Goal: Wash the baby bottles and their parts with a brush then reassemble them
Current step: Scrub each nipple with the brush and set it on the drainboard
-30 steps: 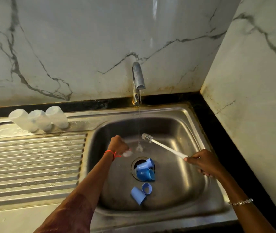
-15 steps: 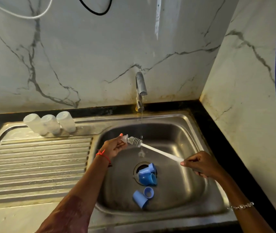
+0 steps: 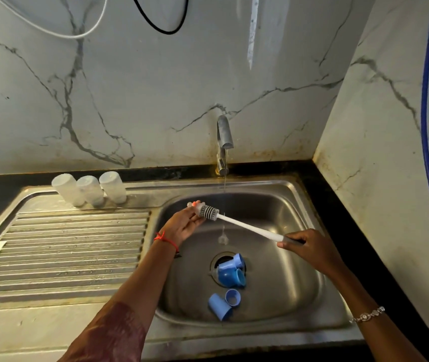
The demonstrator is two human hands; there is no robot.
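Nearest the person, at 6 o'clock in the sink (image 3: 299,188), a blue cap (image 3: 220,309) and a blue ring (image 3: 233,297) lie touching, and just beyond them more blue parts (image 3: 230,274) sit piled on the drain in the middle of the basin, none of them in hand. Beyond these, the right hand (image 3: 310,246) at 3 o'clock has its grip closed round the grey end of the brush (image 3: 247,227), as it did a second ago. The change is on the other side. The left hand (image 3: 182,226), which a second ago was low under the running water (image 3: 225,178) with the brush head well apart from it, has risen to about 10 o'clock near the basin's edge, clear of the stream. Its grip pinches a small clear part (image 3: 195,205), probably a teat, and the bristle head now touches that part's end. This looks like the switch from rinsing to scrubbing this one piece, with the blue parts probably still to be washed and reassembly some way off. Farther off at 10 o'clock, three pale bottles (image 3: 89,190) stand in a row at the back of the drainboard (image 3: 64,244), and the tap (image 3: 224,134) runs at 12 o'clock
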